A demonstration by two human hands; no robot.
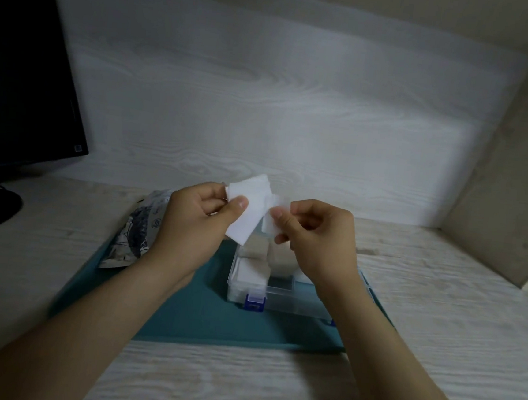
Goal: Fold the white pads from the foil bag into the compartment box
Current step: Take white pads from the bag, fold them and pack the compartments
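While both forearms reach over the box (295, 304), the left hand (190, 222) and right hand (320, 233) hold the pad (251, 205) just above it, thumb and fingers of each clamped on an opposite edge. Light, soft and limp by the look, it should fold best pinched at its edges.

Two hands (197, 222) (320, 233), one foil bag (138, 230), one compartment box (295, 306), one mat (214, 318)
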